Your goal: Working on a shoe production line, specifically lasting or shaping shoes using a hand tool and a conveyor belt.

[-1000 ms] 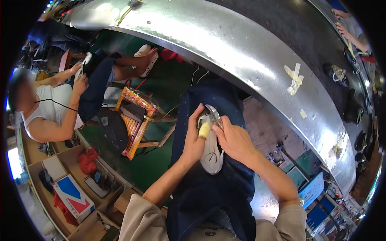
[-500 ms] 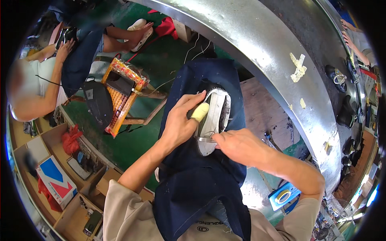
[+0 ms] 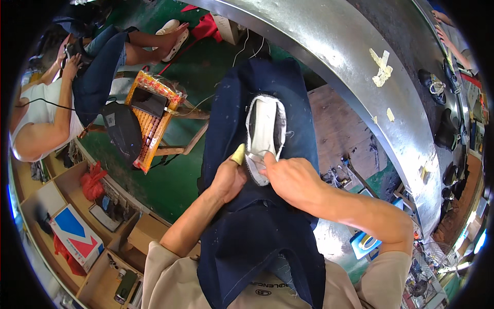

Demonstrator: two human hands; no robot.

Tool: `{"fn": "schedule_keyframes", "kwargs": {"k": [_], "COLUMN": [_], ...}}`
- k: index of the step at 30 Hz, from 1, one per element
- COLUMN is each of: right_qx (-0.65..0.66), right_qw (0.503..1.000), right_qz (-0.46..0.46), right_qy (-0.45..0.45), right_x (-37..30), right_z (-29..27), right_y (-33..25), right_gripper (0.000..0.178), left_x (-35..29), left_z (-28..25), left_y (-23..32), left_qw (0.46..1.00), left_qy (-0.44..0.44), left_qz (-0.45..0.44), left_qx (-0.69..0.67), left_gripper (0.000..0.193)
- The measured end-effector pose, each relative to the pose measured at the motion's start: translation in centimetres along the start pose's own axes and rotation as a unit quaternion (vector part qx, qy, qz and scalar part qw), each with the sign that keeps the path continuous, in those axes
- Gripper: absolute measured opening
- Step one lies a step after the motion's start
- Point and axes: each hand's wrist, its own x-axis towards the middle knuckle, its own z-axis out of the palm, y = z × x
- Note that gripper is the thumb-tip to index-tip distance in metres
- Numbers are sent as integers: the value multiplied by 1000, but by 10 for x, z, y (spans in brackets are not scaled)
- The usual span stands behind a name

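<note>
A shoe upper [image 3: 281,123] with a pale sole-shaped insert [image 3: 264,126] lies sole side up on the dark blue apron over my lap, its narrower end toward me. My right hand [image 3: 292,180] is closed at that near end, gripping a thin metal tool [image 3: 252,156] whose exact kind is hard to tell. The tool crosses the shoe's left edge. Beside this edge is my left hand [image 3: 230,177], its fingers curled and its thumb raised close to the tool. A yellow finger cover [image 3: 239,154] sits on that thumb. Whatever the curled fingers grip is hidden.
A curved metal bench [image 3: 329,56] arcs from the top to the right, with dark shoes [image 3: 445,131] beyond it. Left stand a slatted chair [image 3: 154,123] holding a phone and a wooden compartment tray [image 3: 67,180]. A seated person [image 3: 56,103] works at the upper left.
My left hand has left the shoe's upper left side and moved down toward me, its fingers now curled. The shoe, right hand and tool have shifted slightly up and left.
</note>
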Motion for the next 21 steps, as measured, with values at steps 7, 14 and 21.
{"fn": "schedule_keyframes", "kwargs": {"k": [7,14,21], "right_qx": [146,571,-47], "right_qw": [976,777,993], "right_qz": [93,215,-47], "right_qy": [134,-154,100], "right_x": [-4,-15,-30], "right_z": [62,21,22], "right_y": [-4,35,31], "right_gripper": [26,34,34], "left_x": [13,22,26], "left_z": [10,19,25], "left_y": [34,27,17], "left_qw": [990,978,944], "left_qy": [-111,-97,-3], "left_qz": [-40,-27,65], "left_qx": [72,184,322], "left_gripper": [57,55,63]}}
